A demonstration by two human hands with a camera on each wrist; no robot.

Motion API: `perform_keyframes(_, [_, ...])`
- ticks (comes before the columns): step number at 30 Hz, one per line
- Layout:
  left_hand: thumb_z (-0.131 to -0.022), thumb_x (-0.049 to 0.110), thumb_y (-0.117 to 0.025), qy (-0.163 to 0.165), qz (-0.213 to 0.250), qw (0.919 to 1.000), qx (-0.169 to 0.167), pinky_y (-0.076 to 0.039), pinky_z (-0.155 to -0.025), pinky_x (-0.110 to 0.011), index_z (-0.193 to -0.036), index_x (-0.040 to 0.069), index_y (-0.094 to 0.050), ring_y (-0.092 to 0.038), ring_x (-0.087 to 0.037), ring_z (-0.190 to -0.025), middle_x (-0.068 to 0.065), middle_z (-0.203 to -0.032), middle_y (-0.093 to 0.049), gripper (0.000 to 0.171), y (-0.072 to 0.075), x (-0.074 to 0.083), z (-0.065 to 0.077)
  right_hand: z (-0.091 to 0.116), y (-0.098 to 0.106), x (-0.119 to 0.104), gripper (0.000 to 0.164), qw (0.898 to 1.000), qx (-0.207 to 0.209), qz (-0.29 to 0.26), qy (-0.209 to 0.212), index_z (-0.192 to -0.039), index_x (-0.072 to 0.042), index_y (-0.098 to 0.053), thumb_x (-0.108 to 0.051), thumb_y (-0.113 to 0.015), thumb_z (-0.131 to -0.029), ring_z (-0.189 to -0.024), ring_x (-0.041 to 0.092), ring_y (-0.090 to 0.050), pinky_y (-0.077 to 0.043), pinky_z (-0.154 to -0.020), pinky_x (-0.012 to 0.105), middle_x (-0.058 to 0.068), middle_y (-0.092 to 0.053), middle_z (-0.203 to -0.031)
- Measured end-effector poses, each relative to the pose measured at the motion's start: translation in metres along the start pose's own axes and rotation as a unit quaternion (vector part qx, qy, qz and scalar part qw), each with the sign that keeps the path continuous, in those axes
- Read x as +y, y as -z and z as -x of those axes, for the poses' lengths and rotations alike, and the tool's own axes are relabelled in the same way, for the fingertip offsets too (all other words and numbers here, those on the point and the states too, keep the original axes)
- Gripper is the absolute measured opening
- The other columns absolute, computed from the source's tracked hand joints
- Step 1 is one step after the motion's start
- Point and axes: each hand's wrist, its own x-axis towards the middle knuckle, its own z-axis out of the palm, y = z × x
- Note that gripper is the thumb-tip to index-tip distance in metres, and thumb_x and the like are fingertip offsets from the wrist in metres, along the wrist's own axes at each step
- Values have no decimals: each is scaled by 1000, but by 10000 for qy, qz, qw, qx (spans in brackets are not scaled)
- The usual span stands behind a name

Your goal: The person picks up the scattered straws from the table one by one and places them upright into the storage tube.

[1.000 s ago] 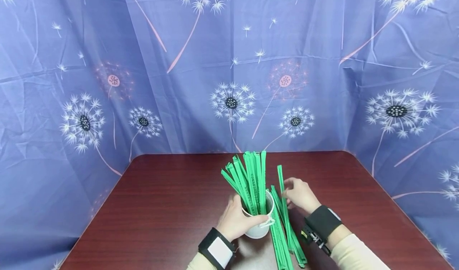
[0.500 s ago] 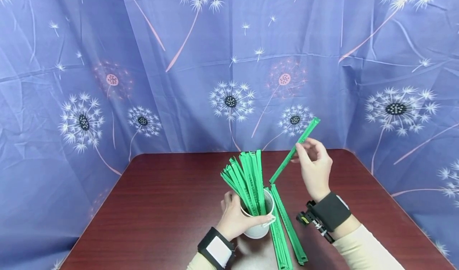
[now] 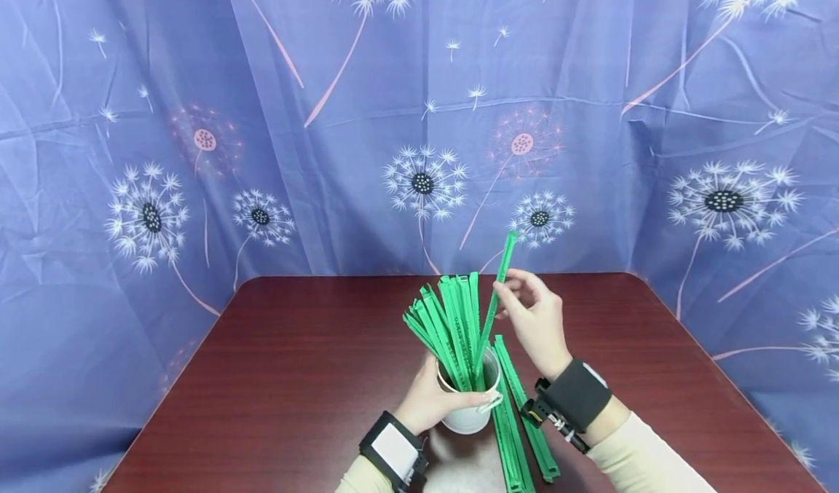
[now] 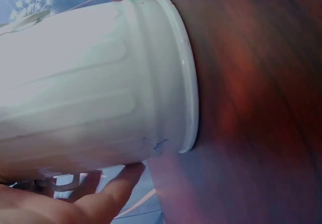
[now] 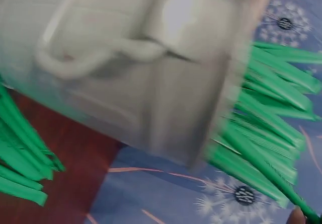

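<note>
Between thumb & fingers of your R hand (image 3: 534,320), 1 green stick (image 3: 491,312) is pinched approx. midway, leaning, its lower end below the grip at the mouth of the white pail (image 3: 467,423); can't tell how far in. Your L hand (image 3: 434,400) grips the pail, thumb along the near rim.

Main risk, I'd say: that lower end snags on the rim or the bunch (image 3: 451,333) & bends, b/c it's slanted & pinched well above the tip. Push too hard & the pail could tip, esp. w/ a slack L grip, since the bunch stands tall & leans left. Your black wrist strap (image 3: 578,398) might also sweep the outer pile (image 3: 529,413) if it drops.

Pail, inside your L grip: many green sticks fanned left, w/ a gap at the mouth's R side, under your R grip. Right of the pail, below your R hand, 2 piles lie on the table (image 3: 295,376): inner pile (image 3: 510,435) just beside it, outer pile next over.
</note>
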Motion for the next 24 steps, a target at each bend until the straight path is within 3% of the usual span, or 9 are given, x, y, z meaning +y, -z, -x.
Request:
perform_keyframes(5, [-70, 22, -90, -148, 169, 9996, -185, -35, -108, -41, -148, 30, -33, -49, -20, -132, 3, -142, -53, 97, 2, -2, -2, 6, -6, 13, 32, 9967, -443, 481, -474, -124, -3, -63, -18, -66, -96, -65, 5, -63, -59, -64, 34, 19, -68, -96])
perform_keyframes(12, [-71, 21, -89, -201, 126, 9993, -273, -36, -107, -39, -148, 30, -36, -49, -21, -132, 3, -144, -51, 94, 4, -3, -2, 15, -12, 29, 30, 9903, -855, 897, -629, -124, -5, -63, -17, -65, -96, -66, 26, -65, -56, -61, 31, 14, -68, -95])
perform_keyframes(24, [-71, 22, -89, -173, 92, 9994, -291, -39, -105, -36, -145, 27, -40, -52, -20, -128, 2, -140, -54, 89, 4, -1, -1, 24, -15, 38, 26, 9836, -1144, 1124, -829, -116, -4, -65, -18, -68, -94, -67, 20, -63, -51, -64, 26, 10, -67, -90])
